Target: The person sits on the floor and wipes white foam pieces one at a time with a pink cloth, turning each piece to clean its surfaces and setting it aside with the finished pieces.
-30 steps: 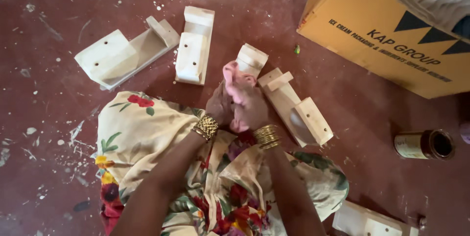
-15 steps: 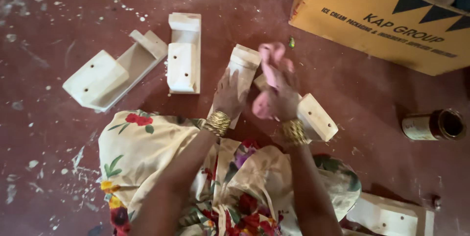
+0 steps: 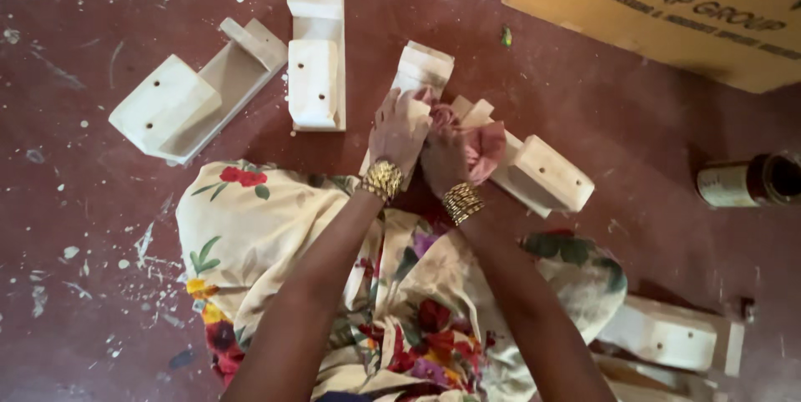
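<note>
Both hands have slid left. Left hand (image 3: pixel 400 128) lies flat, fingers together, on a block (image 3: pixel 421 68). Right hand (image 3: pixel 446 156) bunches the pink rag (image 3: pixel 484 145), fingers hidden.

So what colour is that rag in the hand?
Pink crumpled cloth rag, clearest in the head view.

Floor (image 3: pixel 651 118): dark red, worn, hard surface, speckled with white paint spots and flecks, densest at the left side and top left. Small green scrap (image 3: pixel 506 36) lying on it near the top. Yellow cardboard box (image 3: pixel 667 18) with dark print stands at top right. A small tin (image 3: pixel 747 181) lies on its side at the right edge. Lighting even, soft shadows. No walls or windows in view.
</note>
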### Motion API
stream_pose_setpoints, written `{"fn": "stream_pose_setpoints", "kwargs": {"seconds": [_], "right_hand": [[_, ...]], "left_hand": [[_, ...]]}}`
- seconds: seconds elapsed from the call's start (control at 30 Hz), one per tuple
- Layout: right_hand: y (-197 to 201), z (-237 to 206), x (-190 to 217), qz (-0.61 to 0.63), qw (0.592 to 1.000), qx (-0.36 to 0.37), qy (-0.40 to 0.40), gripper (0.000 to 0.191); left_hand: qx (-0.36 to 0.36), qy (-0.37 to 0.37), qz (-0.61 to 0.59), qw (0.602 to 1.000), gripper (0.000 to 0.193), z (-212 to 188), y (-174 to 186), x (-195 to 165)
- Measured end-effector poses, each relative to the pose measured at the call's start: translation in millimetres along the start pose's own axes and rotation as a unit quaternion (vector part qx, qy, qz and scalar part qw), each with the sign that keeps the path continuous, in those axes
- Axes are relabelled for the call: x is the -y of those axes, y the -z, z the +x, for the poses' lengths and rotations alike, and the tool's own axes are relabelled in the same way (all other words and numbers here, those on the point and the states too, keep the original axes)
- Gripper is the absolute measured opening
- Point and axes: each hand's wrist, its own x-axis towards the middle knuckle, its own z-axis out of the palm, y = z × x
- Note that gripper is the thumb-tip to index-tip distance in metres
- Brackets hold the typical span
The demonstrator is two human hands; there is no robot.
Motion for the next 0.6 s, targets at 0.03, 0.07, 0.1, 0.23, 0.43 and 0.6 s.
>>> {"fn": "stream_pose_setpoints", "kwargs": {"seconds": [0.03, 0.07, 0.1, 0.23, 0.43, 0.6], "right_hand": [[5, -8, 10, -0.013, 1.0, -0.013, 0.0, 0.036], [10, -17, 19, -0.028, 1.0, -0.009, 0.007, 0.038], [16, -29, 27, -0.036, 0.999, 0.026, 0.024, 0.04], [45, -83, 56, -0.125, 0.978, 0.064, 0.155, 0.05], [69, -103, 43, 0.358, 0.917, -0.044, 0.169, 0.044], [70, -87, -2, 0.664, 0.747, -0.005, -0.039, 0.037]], "left_hand": [[-0.003, -0.003, 0.008, 1.0, 0.067, 0, 1, -1], [-0.008, -0.007, 0.016, 1.0, 0.066, 1, 3, -2], [-0.005, -0.01, 0.017, 1.0, 0.067, 2, 3, -3], [0.006, -0.016, -0.009, 1.0, 0.071, 8, 7, -6], [-0.113, -0.068, -0.149, 0.98, 0.048, 1, 42, 23], [0.086, 0.012, 0.059, 0.994, 0.029, -57, 86, 67]]}}
